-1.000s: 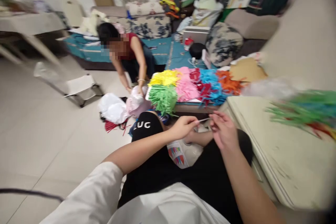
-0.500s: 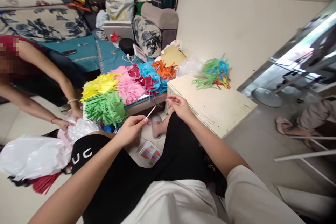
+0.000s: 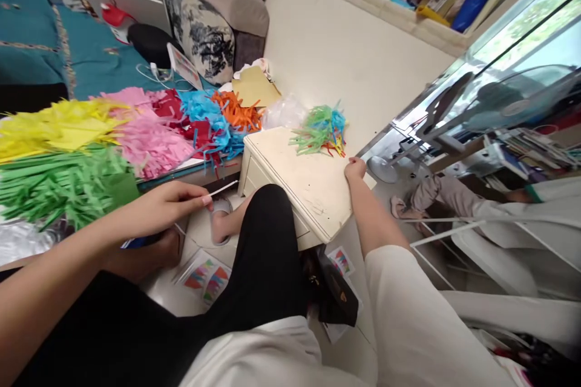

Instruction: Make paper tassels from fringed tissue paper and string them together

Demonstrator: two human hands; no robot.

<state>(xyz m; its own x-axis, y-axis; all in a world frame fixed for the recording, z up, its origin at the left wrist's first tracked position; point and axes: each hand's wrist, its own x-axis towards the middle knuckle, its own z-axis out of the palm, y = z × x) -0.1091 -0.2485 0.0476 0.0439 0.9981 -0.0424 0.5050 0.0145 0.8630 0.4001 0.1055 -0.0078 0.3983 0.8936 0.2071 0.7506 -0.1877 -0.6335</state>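
My left hand [image 3: 170, 202] pinches a thin white strip [image 3: 223, 188] between thumb and fingertips, its free end pointing up and right. My right hand [image 3: 355, 168] is closed at the far right edge of the cream wooden table [image 3: 304, 178]; whatever its fingers hold, if anything, is hidden. Just left of it, a bundle of green, blue, red and yellow fringed paper [image 3: 320, 127] lies on the tabletop. Piles of fringed paper lie beyond my left hand: green [image 3: 63, 184], yellow [image 3: 63, 127], pink [image 3: 152, 139], dark red, blue [image 3: 204, 112] and orange [image 3: 238, 110].
Clear plastic [image 3: 285, 112] and a tan sheet [image 3: 255, 86] lie behind the table. Printed packets [image 3: 204, 278] are on the floor by my leg. A person's leg [image 3: 449, 196] and white chair bars [image 3: 463, 224] stand at right. A sofa with cushions [image 3: 206, 42] fills the back left.
My view has swung right. My right hand has moved from near the left hand to the table's far right edge and closed. My left hand still holds the white strip.
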